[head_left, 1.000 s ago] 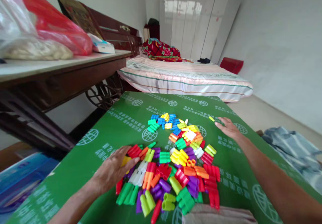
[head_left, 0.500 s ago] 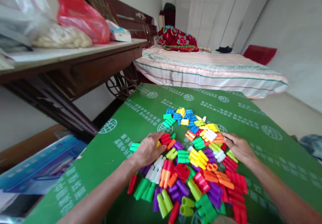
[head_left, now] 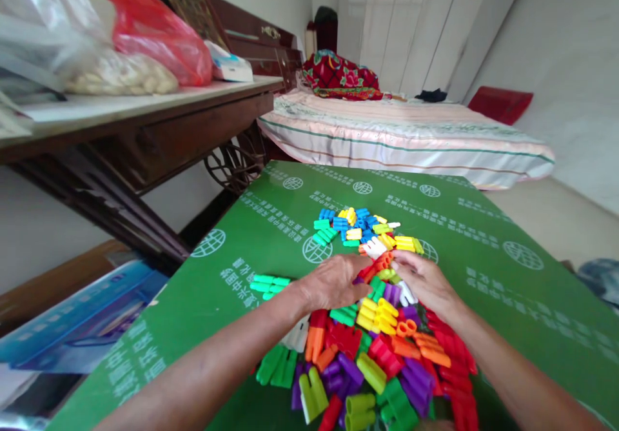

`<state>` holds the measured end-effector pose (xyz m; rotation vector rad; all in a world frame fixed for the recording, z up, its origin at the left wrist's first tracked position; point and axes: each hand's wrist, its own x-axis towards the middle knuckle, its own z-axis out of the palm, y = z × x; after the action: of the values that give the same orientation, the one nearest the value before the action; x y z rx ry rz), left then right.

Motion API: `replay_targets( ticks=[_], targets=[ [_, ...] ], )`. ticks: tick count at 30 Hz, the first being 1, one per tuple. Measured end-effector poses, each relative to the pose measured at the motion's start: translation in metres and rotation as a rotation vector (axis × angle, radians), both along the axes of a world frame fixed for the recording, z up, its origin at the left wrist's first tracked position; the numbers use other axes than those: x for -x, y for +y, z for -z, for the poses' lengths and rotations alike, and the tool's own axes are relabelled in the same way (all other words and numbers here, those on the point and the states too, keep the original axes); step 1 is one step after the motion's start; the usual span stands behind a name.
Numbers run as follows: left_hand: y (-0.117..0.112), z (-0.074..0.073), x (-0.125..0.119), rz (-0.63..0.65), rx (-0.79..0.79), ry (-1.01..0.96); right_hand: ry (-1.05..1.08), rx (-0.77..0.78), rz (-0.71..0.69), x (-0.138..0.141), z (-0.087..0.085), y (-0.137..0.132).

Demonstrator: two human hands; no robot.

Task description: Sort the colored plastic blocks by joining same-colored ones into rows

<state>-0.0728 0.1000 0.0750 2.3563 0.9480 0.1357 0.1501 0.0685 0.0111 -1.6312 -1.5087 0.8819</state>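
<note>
Many plastic bullet-shaped toy blocks in joined rows lie heaped on the green table. My left hand (head_left: 341,280) reaches over the heap's left side, its thumb and fingers apart, fingertips touching red and orange blocks. Opposite it, my right hand (head_left: 422,279) curves inward, fingertips against an orange block (head_left: 385,260). A white block (head_left: 374,248) rests just beyond both hands. Nearer to me are a yellow block (head_left: 378,315), a dark red block (head_left: 343,337), a purple block (head_left: 416,384) and a lime block (head_left: 313,393). Blocks under my left palm are hidden.
Blue blocks (head_left: 340,223) with yellow and green ones form a smaller cluster farther out. Green blocks (head_left: 269,284) lie left of my left wrist. Beyond the green table (head_left: 271,224) stands a bed (head_left: 411,137); a wooden sewing table (head_left: 193,111) with plastic bags is at the left.
Both hands have moved inward toward each other, pushing blocks to the middle of the heap. The white and orange blocks near the right hand have shifted left.
</note>
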Motion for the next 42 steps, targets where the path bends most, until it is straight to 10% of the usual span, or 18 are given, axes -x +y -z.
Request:
replay_targets(
  ticks=[9,15,28,35,42],
  targets=[
    [0.086,0.002,0.024,-0.54,-0.171,0.241,-0.095,-0.055,-0.125,0.04,-0.01,0.024],
    [0.107,0.023,0.027,-0.449,-0.084,0.159,-0.196,-0.033,-0.221,0.072,-0.019,0.034],
    [0.106,0.015,-0.016,-0.131,0.079,0.109,-0.696,-0.324,-0.656,0.139,-0.04,-0.001],
    [0.064,0.012,-0.042,0.14,0.091,0.083,-0.527,-0.496,-0.71,0.105,-0.081,-0.051],
    [0.038,0.005,-0.063,0.286,0.002,0.027,-0.28,-0.443,-0.083,-0.005,-0.06,-0.063]
  ],
)
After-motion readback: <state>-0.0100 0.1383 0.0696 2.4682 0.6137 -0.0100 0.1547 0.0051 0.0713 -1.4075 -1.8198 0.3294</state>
